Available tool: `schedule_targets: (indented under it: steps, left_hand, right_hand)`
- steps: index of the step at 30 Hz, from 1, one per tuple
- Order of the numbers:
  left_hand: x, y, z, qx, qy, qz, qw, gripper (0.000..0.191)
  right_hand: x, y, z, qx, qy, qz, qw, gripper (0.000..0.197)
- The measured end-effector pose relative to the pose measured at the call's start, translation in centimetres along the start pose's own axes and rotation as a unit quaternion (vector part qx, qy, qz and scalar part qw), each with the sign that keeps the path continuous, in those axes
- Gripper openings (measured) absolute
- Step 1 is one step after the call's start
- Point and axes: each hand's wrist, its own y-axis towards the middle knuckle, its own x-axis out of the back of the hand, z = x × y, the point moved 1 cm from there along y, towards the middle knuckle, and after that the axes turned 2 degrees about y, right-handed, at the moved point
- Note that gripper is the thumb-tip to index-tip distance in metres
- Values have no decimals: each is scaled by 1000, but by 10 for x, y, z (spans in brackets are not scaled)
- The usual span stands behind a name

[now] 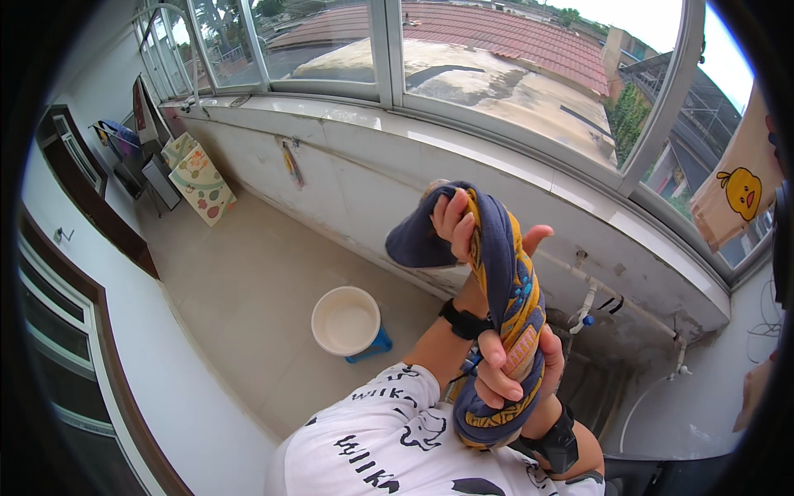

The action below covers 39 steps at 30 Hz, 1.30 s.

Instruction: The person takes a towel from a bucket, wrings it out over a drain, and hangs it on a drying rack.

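Observation:
A dark blue and yellow patterned cloth (505, 273) is twisted into a thick rope in front of my chest. My left hand (456, 226) grips its upper part, and a loose blue fold hangs to the left of the fingers. Lower down, my right hand (515, 369) is wrapped around the twisted length, close to my white printed shirt. Below that hand the cloth ends in a rounded bulge. Both wrists wear black bands. Whether the cloth is a towel or a garment cannot be told.
A pale plastic basin (345, 320) rests on a blue stool (370, 344) on the tiled floor. Taps on a wall pipe (583, 307) stand over a sink (589, 384) at right. Windows line the sill (434, 133). Patterned folded boards (201, 180) lean at the far left.

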Motion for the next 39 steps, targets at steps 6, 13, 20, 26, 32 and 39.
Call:
schedule_targets:
  steps: [6,13,20,26,32,39]
  left_hand:
    - [-13,59,6,-186,-17,-16,982,27]
    - [-23,65,16,-323,-160,292,886,17]
    - [-39,17,-11,-294,-232,534,758,38]
    - [-53,-50,-34,-168,-232,664,690,27]
    - [-56,-125,-66,59,-241,779,576,23]
    - [-52,-199,-79,227,-269,809,471,29]
  right_hand:
    - [-16,-17,20,-9,-93,-34,995,68]
    - [-35,-40,84,-79,-362,-165,914,63]
    - [-50,-74,119,-118,-724,-350,582,45]
    - [-34,-91,160,-105,-893,-367,237,42]
    - [15,-128,195,-83,-914,-380,115,29]
    - [89,-164,223,41,-923,-375,82,25]
